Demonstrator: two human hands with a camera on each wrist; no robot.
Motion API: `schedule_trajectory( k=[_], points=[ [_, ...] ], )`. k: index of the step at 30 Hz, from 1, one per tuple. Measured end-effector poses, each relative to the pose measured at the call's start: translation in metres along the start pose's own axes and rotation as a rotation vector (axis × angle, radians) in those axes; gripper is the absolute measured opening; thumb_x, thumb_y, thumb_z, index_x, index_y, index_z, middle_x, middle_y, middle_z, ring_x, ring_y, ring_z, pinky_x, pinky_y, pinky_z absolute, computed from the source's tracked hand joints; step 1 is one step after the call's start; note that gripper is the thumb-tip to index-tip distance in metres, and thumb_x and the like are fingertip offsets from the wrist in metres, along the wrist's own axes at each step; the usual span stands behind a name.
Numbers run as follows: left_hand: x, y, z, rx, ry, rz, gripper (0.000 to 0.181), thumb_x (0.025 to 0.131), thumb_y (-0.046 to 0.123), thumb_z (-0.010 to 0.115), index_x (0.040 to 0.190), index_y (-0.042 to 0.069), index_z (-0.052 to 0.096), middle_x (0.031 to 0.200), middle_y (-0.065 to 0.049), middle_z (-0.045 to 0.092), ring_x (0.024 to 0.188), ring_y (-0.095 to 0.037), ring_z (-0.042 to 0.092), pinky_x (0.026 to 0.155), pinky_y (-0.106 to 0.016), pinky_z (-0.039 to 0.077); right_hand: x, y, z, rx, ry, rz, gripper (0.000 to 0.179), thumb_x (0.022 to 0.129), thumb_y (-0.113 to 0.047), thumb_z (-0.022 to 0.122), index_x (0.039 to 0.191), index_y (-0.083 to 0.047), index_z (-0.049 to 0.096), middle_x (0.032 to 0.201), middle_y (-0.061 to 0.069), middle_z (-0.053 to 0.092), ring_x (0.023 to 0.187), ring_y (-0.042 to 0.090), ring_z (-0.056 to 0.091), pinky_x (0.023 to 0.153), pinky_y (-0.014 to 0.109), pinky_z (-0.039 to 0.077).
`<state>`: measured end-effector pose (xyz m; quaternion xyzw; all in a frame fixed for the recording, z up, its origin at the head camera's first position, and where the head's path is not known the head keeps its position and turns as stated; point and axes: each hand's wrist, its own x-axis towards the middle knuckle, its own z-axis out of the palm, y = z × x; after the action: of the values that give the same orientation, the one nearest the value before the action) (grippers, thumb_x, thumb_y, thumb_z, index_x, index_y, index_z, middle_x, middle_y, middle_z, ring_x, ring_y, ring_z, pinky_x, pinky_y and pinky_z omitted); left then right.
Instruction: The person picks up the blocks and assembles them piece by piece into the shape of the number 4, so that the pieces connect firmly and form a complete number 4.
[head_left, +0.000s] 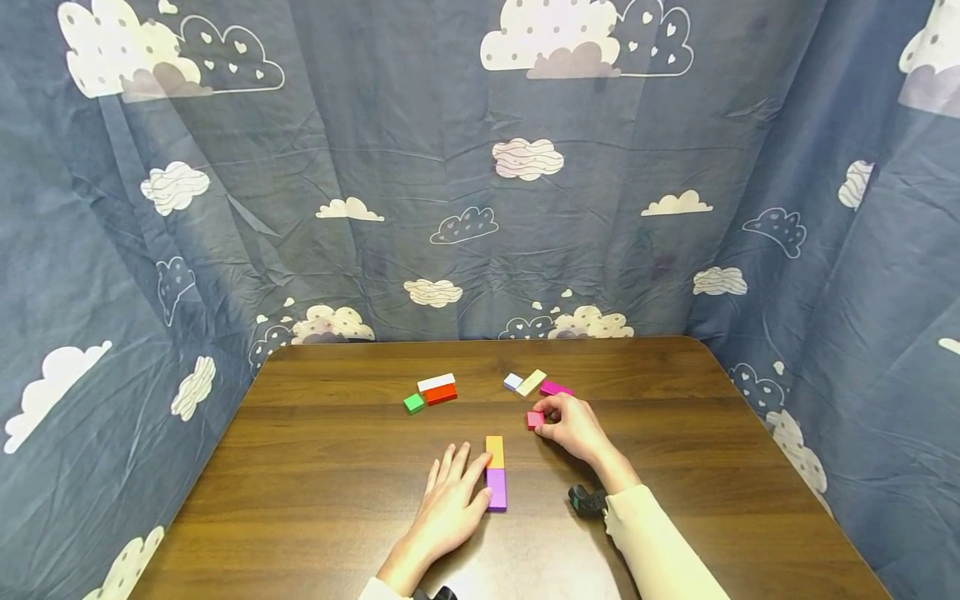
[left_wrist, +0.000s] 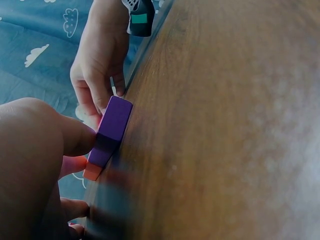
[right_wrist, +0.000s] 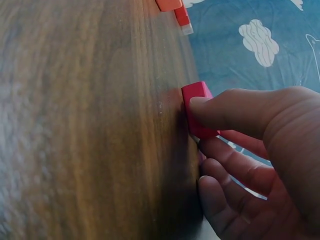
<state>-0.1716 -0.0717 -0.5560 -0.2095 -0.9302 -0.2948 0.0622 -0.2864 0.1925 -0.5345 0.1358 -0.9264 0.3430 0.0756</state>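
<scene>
A small pinkish-red block point(head_left: 535, 420) is pinched between the thumb and fingers of my right hand point(head_left: 573, 427), close over the table. In the right wrist view the thumb lies on the near face of this block point(right_wrist: 196, 120). My left hand point(head_left: 447, 510) spreads its fingers fairly straight on the table. Its thumb touches the side of a purple block point(head_left: 497, 492), and its index finger reaches an orange block point(head_left: 495, 452). Those two blocks lie end to end in a line pointing away from me.
Farther back on the brown wooden table point(head_left: 315, 467) lie a white block point(head_left: 437, 382), a red block point(head_left: 441, 394) and a green one point(head_left: 414, 403). Right of them are a pale blue block point(head_left: 512, 382), a pale yellow block point(head_left: 532, 382) and a magenta block point(head_left: 557, 389).
</scene>
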Motion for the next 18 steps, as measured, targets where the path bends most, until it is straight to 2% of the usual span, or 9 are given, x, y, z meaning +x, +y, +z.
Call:
schedule_trajectory(
  k=[18],
  points=[
    [-0.0009, 0.001, -0.0003, -0.006, 0.007, 0.004, 0.051, 0.099, 0.031, 0.057, 0.148, 0.018, 0.051, 0.157, -0.023, 0.035, 0.147, -0.046, 0.023, 0.115, -0.065, 0.015, -0.0036, -0.0007, 0.0006, 0.038, 0.02, 0.017, 0.029, 0.069, -0.011, 0.085, 0.095, -0.017, 0.072, 0.083, -0.003, 0.07, 0.078, 0.014, 0.065, 0.072, 0.034, 0.05]
  ],
)
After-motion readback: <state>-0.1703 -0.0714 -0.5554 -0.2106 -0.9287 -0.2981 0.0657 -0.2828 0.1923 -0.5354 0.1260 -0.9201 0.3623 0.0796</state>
